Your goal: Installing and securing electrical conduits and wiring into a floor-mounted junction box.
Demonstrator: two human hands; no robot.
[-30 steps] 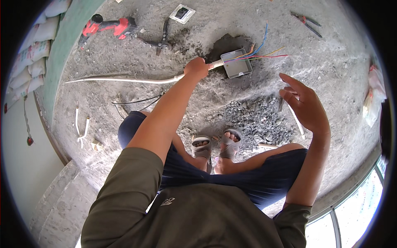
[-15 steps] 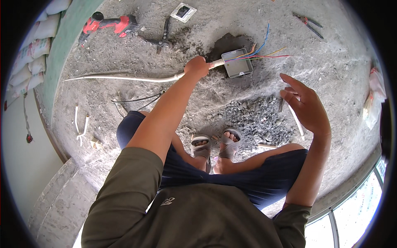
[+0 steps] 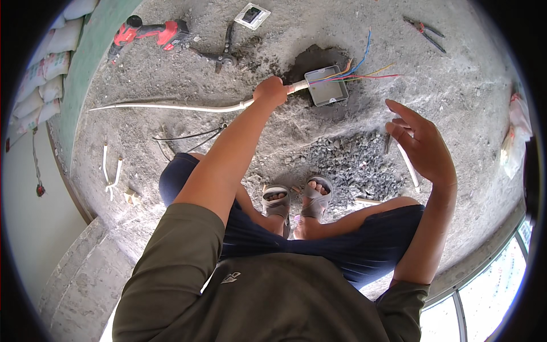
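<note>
The left hand (image 3: 270,91) is still wrapped around the white pipe (image 3: 194,107), close to where it enters the grey box (image 3: 328,93), just as it was a second ago. The box sits on the dark patch (image 3: 307,62) of floor, and coloured wires (image 3: 368,47) fan out past its far side, much as before. The right hand (image 3: 423,139) stays empty, thumb and fingers apart, near the gravel (image 3: 356,168).

L arm (image 3: 231,151) is reaching fwd, L hand (image 3: 270,92) gripping; R hand (image 3: 424,143) is bending inward (fingers (image 3: 405,112) curling loosely).
</note>
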